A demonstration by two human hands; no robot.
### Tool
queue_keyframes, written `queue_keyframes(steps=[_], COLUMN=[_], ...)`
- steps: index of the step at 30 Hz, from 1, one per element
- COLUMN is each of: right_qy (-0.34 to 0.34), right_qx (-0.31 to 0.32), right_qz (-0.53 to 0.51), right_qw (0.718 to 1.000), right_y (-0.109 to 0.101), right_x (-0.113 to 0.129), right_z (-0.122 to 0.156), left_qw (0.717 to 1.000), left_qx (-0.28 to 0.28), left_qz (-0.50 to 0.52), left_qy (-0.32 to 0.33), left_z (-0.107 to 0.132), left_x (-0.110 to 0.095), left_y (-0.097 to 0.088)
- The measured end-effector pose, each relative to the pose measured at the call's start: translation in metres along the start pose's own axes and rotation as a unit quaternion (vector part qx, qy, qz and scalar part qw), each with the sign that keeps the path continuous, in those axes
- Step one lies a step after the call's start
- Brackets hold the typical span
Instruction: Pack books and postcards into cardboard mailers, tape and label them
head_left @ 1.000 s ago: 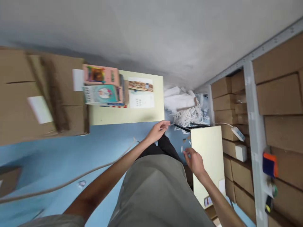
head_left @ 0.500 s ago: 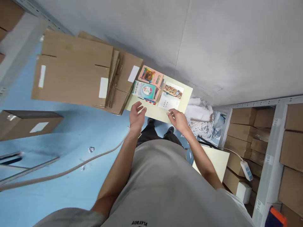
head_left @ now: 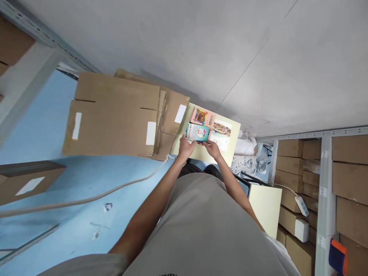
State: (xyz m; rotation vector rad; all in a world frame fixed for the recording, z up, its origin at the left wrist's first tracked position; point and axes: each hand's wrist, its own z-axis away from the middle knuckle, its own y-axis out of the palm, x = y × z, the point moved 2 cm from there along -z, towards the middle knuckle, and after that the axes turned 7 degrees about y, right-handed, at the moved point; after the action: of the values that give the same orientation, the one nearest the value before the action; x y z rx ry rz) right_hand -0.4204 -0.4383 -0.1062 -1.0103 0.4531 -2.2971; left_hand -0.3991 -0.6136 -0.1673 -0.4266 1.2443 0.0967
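Note:
A teal book (head_left: pixel 198 132) lies on top of a small stack on the cream tabletop (head_left: pixel 198 153). At its near left corner, my left hand (head_left: pixel 185 148) has its fingers closed on the edge. My right hand (head_left: pixel 212 148) pinches the near right corner. Just beyond lies a pink book (head_left: pixel 202 116) with a framed colour picture. To the right is a white book (head_left: pixel 220 143), crossed by a brown patterned strip (head_left: pixel 222 128). The lower books of the stack are mostly hidden by the teal one and my fingers.
Flattened cardboard boxes (head_left: pixel 115 115) lean left of the tabletop, against the grey wall (head_left: pixel 184 50). A carton (head_left: pixel 28 180) and a hose (head_left: pixel 115 188) lie on the blue floor. Shredded paper (head_left: pixel 244 163), another cream top (head_left: pixel 264 209) and shelves of cartons (head_left: pixel 289 165) are on the right.
Both hands have moved in from above the tabletop's near edge to the teal book and closed on its near corners. The view has shifted, so the tabletop sits lower.

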Motion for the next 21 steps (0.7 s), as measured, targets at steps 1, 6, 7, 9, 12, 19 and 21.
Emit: queue_keyframes(steps=[1, 6, 7, 9, 12, 19, 21], right_qy=[0.003, 0.045, 0.056, 0.077, 0.097, 0.141, 0.158], right_qx=[-0.004, -0.036, -0.038, -0.041, -0.053, -0.047, -0.030], right_qz=[-0.006, -0.067, -0.086, -0.133, -0.210, -0.353, -0.386], right_qw=[1.000, 0.996, 0.994, 0.987, 0.971, 0.924, 0.908], right_y=[0.005, 0.021, 0.024, 0.029, 0.034, 0.027, 0.028], right_x=[0.000, -0.009, -0.011, -0.014, -0.017, -0.028, -0.035], right_z=[0.002, 0.021, 0.024, 0.031, 0.037, 0.042, 0.046], left_qw=[1.000, 0.999, 0.999, 0.999, 0.999, 1.000, 0.999], left_qx=[-0.003, -0.023, -0.026, -0.028, -0.019, -0.007, 0.005], left_qz=[-0.005, -0.033, -0.034, -0.026, -0.002, 0.016, 0.017], left_qy=[-0.017, -0.021, -0.023, -0.033, -0.039, 0.021, 0.034], left_z=[0.004, 0.023, 0.024, 0.023, 0.016, 0.008, 0.010], left_x=[0.000, 0.005, 0.006, 0.009, 0.008, -0.014, -0.021], left_y=[-0.001, -0.018, -0.022, -0.029, -0.034, -0.034, -0.031])
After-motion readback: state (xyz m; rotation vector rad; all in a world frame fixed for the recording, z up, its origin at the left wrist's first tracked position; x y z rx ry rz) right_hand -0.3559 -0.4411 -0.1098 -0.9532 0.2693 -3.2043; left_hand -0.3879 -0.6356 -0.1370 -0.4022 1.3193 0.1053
